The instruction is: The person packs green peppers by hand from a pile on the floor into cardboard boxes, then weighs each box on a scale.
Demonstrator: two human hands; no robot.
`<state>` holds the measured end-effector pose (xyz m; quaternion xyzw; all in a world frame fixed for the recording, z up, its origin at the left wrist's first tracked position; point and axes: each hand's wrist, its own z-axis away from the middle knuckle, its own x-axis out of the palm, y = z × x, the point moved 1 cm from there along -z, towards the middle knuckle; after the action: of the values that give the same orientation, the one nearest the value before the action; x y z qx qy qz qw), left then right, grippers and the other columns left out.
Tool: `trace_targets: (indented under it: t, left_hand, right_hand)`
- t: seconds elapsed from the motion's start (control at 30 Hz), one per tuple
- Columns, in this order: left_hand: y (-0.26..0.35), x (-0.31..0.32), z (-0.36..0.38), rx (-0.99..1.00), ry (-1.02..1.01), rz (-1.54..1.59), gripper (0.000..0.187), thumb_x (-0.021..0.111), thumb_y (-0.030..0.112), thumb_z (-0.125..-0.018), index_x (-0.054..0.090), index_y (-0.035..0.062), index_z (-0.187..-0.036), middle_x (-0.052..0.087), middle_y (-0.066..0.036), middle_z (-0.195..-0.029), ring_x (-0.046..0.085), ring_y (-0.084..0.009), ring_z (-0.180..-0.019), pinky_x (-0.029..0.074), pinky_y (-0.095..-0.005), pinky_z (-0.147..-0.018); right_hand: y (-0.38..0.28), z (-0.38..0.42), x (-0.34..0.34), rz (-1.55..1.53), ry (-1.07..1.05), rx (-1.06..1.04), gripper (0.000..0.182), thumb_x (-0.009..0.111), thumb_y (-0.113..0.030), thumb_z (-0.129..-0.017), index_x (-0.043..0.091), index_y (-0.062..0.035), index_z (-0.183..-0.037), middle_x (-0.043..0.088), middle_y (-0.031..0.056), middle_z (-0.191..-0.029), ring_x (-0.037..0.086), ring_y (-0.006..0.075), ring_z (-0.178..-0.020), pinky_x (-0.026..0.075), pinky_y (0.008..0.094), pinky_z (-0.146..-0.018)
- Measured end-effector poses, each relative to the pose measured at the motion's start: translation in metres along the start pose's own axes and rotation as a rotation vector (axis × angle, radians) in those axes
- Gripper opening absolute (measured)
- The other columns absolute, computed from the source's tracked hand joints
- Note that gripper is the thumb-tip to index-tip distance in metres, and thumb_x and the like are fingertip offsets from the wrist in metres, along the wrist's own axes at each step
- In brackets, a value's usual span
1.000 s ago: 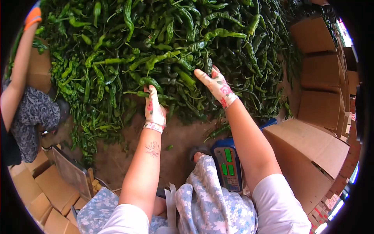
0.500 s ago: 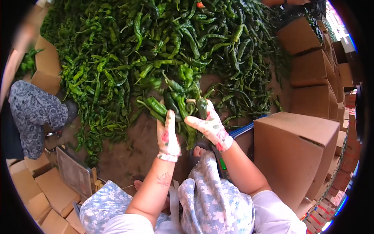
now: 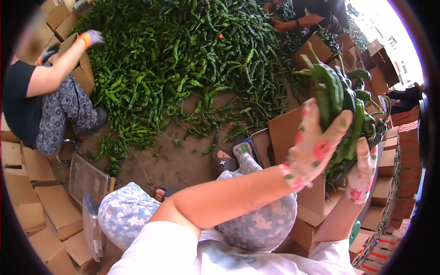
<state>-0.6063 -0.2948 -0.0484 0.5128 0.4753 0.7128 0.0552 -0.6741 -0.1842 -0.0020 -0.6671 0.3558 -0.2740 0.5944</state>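
Both of my hands wear white gloves with a floral print and hold one bunch of long green peppers [image 3: 348, 105] between them, high at the right. My left hand [image 3: 316, 146] wraps the bunch from its left side. Lower down on the right side, my right hand [image 3: 363, 172] presses against the same bunch. Under the peppers stands an open cardboard box [image 3: 314, 190], partly hidden by my arm and the bunch. A large pile of green peppers [image 3: 183, 59] spreads over the floor ahead.
A co-worker [image 3: 41, 96] in orange-trimmed gloves sits at the left by the pile; another person's arm [image 3: 298, 23] reaches in at the top right. Cardboard boxes [image 3: 57, 206] line the left, with more stacked at the right. A scale [image 3: 87, 178] stands at the lower left.
My hands have moved from the pile to the right, carrying the bunch of peppers. The view has shifted, and the box at the right now shows its opening. More of the left co-worker is visible.
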Motion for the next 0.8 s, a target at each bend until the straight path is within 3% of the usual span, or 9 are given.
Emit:
trace_targets:
  t: [0.1,0.2,0.23,0.3,0.47,0.53,0.63,0.73,0.8]
  left_hand:
    - [-0.029,0.042,-0.009,-0.104,-0.036,-0.14,0.054,0.059,0.041,-0.09,0.045,0.0064,-0.129,0.058,-0.018,-0.111,0.055,-0.0306,-0.101,0.044,-0.0403,-0.088]
    - [-0.067,0.059,-0.024,-0.349,0.01,-0.397,0.056,0.058,0.046,-0.09,0.044,0.0104,-0.131,0.055,-0.013,-0.117,0.055,-0.0222,-0.102,0.044,-0.0371,-0.088]
    - [-0.087,0.057,-0.038,-0.569,-0.277,-0.365,0.061,0.056,0.042,-0.09,0.034,0.0114,-0.138,0.053,-0.016,-0.121,0.054,-0.025,-0.108,0.045,-0.0386,-0.088]
    - [-0.102,0.044,-0.043,-0.562,-0.491,-0.496,0.062,0.052,0.032,-0.092,0.027,0.0072,-0.143,0.052,-0.018,-0.125,0.054,-0.0262,-0.11,0.049,-0.0392,-0.082]
    - [-0.035,0.01,-0.026,-0.359,-0.651,-0.256,0.043,0.048,0.018,-0.094,0.045,0.0048,-0.135,0.058,-0.011,-0.119,0.063,-0.0184,-0.085,0.054,-0.0332,-0.071]
    - [-0.032,-0.039,-0.054,-0.319,-0.544,-0.353,0.028,0.051,0.019,-0.094,0.059,0.0041,-0.116,0.065,-0.005,-0.102,0.062,-0.0131,-0.086,0.053,-0.0278,-0.073]
    - [-0.05,-0.172,-0.11,0.17,-0.028,-1.159,0.026,0.052,0.026,-0.091,0.065,0.006,-0.101,0.067,-0.012,-0.094,0.065,-0.0255,-0.086,0.051,-0.0352,-0.077]
    - [-0.05,-0.287,-0.141,-0.19,0.063,-1.869,0.03,0.051,0.023,-0.086,0.061,0.0111,-0.112,0.05,-0.013,-0.132,0.048,-0.0295,-0.121,0.043,-0.0401,-0.094]
    - [-0.06,-0.352,-0.166,-0.253,-0.068,-2.269,0.031,0.049,0.022,-0.086,0.06,0.0129,-0.114,0.04,-0.012,-0.142,0.036,-0.0307,-0.132,0.036,-0.0416,-0.101]
  right_hand:
    - [0.004,0.003,-0.071,0.036,0.199,0.204,0.065,0.07,-0.034,-0.08,0.047,0.0027,-0.129,0.058,0.0115,-0.121,0.059,0.0219,-0.107,0.047,0.0321,-0.093]
    - [0.05,0.003,-0.162,0.037,-0.096,0.225,0.058,0.059,-0.042,-0.089,0.05,0.0012,-0.126,0.057,0.0085,-0.122,0.053,0.0162,-0.111,0.045,0.032,-0.092]
    - [0.069,0.008,-0.19,0.009,-0.24,0.098,0.065,0.061,-0.044,-0.087,0.049,0.005,-0.128,0.054,0.01,-0.127,0.047,0.0175,-0.121,0.042,0.0355,-0.096]
    - [0.055,0.012,-0.168,0.423,0.168,0.707,0.064,0.064,-0.043,-0.085,0.05,0.0002,-0.129,0.054,0.0074,-0.124,0.05,0.0146,-0.111,0.043,0.0316,-0.089]
    - [0.037,0.027,-0.163,0.732,0.229,0.51,0.042,0.065,-0.023,-0.087,0.056,-0.0041,-0.124,0.06,0.0003,-0.106,0.048,0.0038,-0.07,0.037,0.0152,-0.06]
    - [0.047,0.023,-0.169,1.05,0.359,-0.034,0.041,0.06,-0.019,-0.089,0.054,0.0017,-0.124,0.06,0.0071,-0.109,0.053,0.0087,-0.079,0.044,0.0224,-0.067]
    - [0.029,0.028,-0.077,0.774,0.414,-0.464,0.039,0.054,-0.022,-0.091,0.052,0.0042,-0.12,0.059,0.0142,-0.107,0.057,0.0208,-0.083,0.048,0.0323,-0.073]
    - [0.054,0.028,0.006,0.616,-0.002,-0.798,0.046,0.051,-0.045,-0.093,0.054,-0.0004,-0.102,0.059,0.0166,-0.085,0.058,0.0282,-0.073,0.052,0.0405,-0.064]
    - [0.074,0.013,0.05,0.402,-0.164,-0.569,0.042,0.052,-0.044,-0.092,0.054,-0.0023,-0.098,0.059,0.0164,-0.082,0.057,0.0278,-0.069,0.05,0.0388,-0.063]
